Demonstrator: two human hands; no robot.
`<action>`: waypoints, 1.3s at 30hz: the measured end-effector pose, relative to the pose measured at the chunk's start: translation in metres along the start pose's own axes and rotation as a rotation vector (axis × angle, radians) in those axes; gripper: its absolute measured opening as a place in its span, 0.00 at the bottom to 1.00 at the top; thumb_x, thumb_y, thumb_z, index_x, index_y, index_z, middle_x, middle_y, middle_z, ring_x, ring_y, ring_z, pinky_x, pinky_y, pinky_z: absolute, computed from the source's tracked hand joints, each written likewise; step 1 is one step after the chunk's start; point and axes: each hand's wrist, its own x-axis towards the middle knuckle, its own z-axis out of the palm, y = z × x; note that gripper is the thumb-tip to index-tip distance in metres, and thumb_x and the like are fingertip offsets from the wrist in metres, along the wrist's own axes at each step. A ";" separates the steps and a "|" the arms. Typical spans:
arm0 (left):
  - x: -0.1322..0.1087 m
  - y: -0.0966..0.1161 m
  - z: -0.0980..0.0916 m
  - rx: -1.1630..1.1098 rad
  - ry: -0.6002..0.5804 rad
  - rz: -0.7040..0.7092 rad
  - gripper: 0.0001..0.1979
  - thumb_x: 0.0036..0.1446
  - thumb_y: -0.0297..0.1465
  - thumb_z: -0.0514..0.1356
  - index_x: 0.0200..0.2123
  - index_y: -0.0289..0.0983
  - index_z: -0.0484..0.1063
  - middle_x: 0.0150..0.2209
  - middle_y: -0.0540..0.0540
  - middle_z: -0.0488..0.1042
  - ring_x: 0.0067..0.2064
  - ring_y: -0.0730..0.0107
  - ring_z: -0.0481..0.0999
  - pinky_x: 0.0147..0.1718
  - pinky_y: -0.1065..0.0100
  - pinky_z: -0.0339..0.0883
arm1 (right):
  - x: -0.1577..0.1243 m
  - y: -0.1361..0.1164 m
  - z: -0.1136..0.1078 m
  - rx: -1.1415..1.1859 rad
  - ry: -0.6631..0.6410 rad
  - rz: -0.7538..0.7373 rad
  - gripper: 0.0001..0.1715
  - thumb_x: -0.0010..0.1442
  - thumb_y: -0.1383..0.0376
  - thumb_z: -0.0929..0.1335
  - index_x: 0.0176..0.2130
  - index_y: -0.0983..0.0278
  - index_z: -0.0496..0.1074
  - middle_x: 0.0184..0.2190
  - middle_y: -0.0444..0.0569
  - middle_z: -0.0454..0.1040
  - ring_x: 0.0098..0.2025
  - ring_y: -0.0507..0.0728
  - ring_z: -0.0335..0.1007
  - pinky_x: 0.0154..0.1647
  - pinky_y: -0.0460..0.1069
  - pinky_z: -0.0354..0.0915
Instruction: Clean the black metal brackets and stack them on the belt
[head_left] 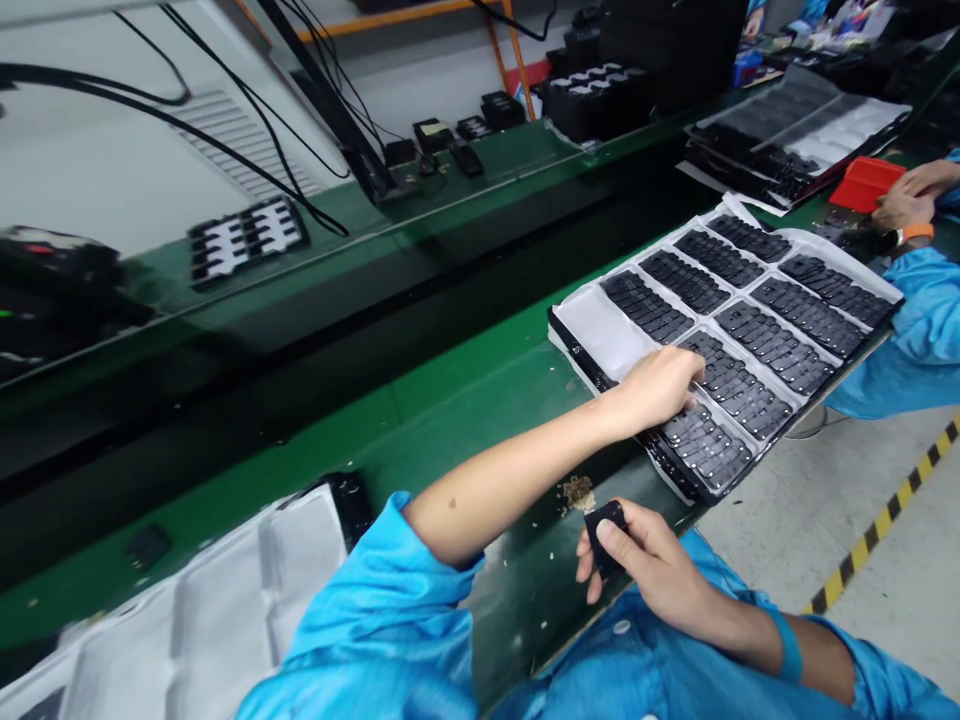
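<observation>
My left hand [660, 385] reaches across to a white compartment tray [600, 335] filled with rows of small black parts [750, 345]. Its fingers are curled down onto the parts in a near compartment; what they grip is hidden. My right hand [645, 560] is close to my body at the table's near edge, closed round one small black part [604, 530] held between thumb and fingers. A little heap of brownish crumbs [576, 492] lies on the green table [420, 420] just beside that part.
An empty white tray [217, 610] lies at the near left. Another person's hands [911, 195] in blue sleeves rest by a red box [866, 183] at the far right. More stacked trays [795, 130] and black parts sit beyond. Cables hang at the back left.
</observation>
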 end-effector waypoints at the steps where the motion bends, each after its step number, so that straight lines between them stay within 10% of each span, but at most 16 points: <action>1: -0.002 0.002 0.000 0.041 0.010 0.007 0.08 0.62 0.25 0.68 0.45 0.32 0.80 0.46 0.38 0.83 0.47 0.58 0.81 0.45 0.62 0.72 | 0.000 0.000 0.000 0.001 -0.001 0.001 0.34 0.70 0.37 0.68 0.40 0.66 0.74 0.32 0.50 0.82 0.26 0.54 0.80 0.32 0.48 0.73; 15: -0.043 0.002 -0.008 0.088 -0.049 -0.196 0.16 0.63 0.42 0.72 0.44 0.34 0.80 0.43 0.37 0.83 0.47 0.50 0.82 0.45 0.58 0.73 | 0.001 -0.003 -0.002 0.150 0.027 0.013 0.29 0.69 0.41 0.71 0.45 0.65 0.76 0.37 0.51 0.84 0.33 0.56 0.83 0.38 0.51 0.74; 25: -0.032 -0.001 -0.008 0.010 -0.076 -0.220 0.09 0.62 0.34 0.72 0.40 0.36 0.80 0.41 0.41 0.83 0.43 0.55 0.81 0.43 0.61 0.72 | -0.001 -0.002 0.000 0.148 0.005 0.021 0.30 0.69 0.41 0.71 0.44 0.66 0.75 0.35 0.51 0.83 0.31 0.55 0.82 0.38 0.51 0.74; 30: -0.074 0.000 -0.031 -0.254 0.073 -0.233 0.11 0.68 0.37 0.67 0.37 0.34 0.79 0.38 0.43 0.82 0.40 0.63 0.80 0.43 0.64 0.71 | 0.001 -0.007 0.001 0.314 0.111 -0.055 0.26 0.68 0.43 0.73 0.46 0.63 0.77 0.41 0.52 0.83 0.39 0.59 0.83 0.40 0.54 0.78; 35: -0.135 0.005 -0.041 -0.823 -0.160 -0.321 0.14 0.63 0.40 0.69 0.37 0.35 0.75 0.27 0.52 0.76 0.27 0.69 0.79 0.30 0.70 0.70 | 0.012 -0.016 0.004 0.386 0.206 -0.132 0.26 0.67 0.42 0.74 0.51 0.58 0.77 0.42 0.51 0.82 0.44 0.62 0.82 0.45 0.58 0.80; 39: -0.143 0.010 -0.037 -0.868 -0.017 -0.394 0.10 0.60 0.34 0.69 0.34 0.34 0.75 0.31 0.51 0.77 0.24 0.74 0.76 0.26 0.72 0.68 | 0.019 -0.014 0.005 0.347 0.191 -0.174 0.25 0.68 0.45 0.74 0.55 0.57 0.74 0.48 0.53 0.82 0.50 0.64 0.82 0.53 0.62 0.78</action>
